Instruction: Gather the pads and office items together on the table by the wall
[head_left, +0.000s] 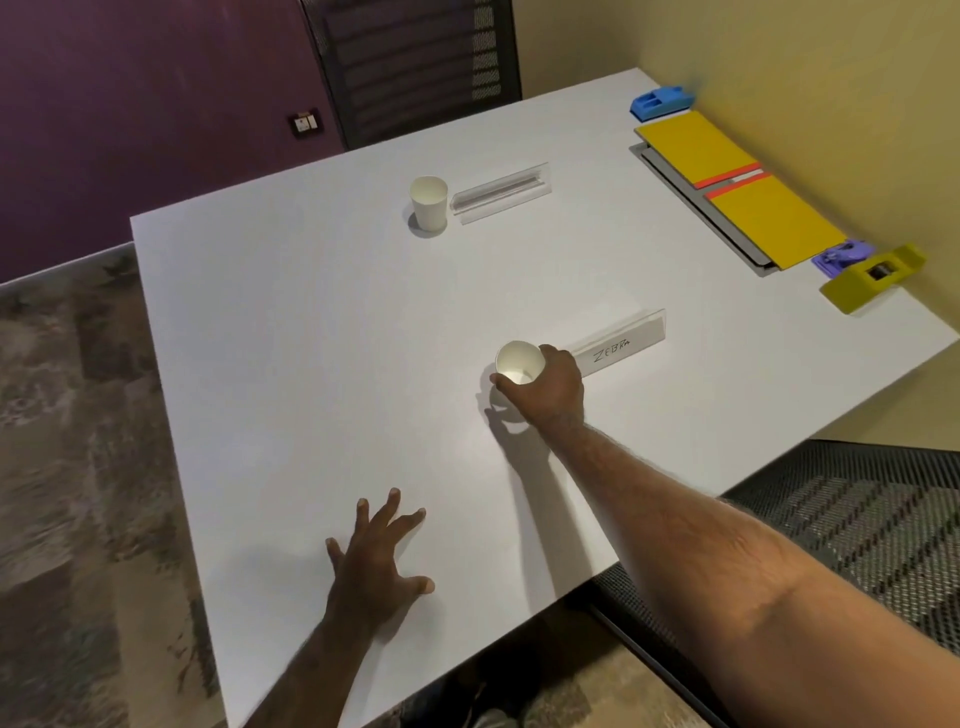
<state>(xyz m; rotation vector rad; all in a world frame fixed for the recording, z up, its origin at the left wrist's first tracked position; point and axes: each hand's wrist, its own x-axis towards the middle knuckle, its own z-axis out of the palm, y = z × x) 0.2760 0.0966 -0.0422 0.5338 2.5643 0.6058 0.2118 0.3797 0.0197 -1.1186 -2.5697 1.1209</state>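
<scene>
Right hand (545, 387) is wrapped around the near white paper cup (518, 364), fingers curled about its wall just under the rim, and the cup stands upright on the white square table (311, 338). That cup looks light and thin-walled, so I judge a gentle pinch low on the wall is safer than a squeeze at the soft rim, which would buckle. Touching the hand's far side lies the clear acrylic name stand marked ZEBRA (621, 345), stiff and slick, best taken by its long edges. Left hand (376, 558) rests flat nearer the table's front edge, fingers spread, gripping nothing. Farther across the table sit a second white paper cup (428, 202) and another clear acrylic stand (501, 193), just beside each other. Along the table's wall edge the yellow pads (727, 182) already lie gathered, with a blue plastic holder (662, 101), a purple stapler-like tool (841, 254) and a yellow plastic dispenser (872, 278).
</scene>
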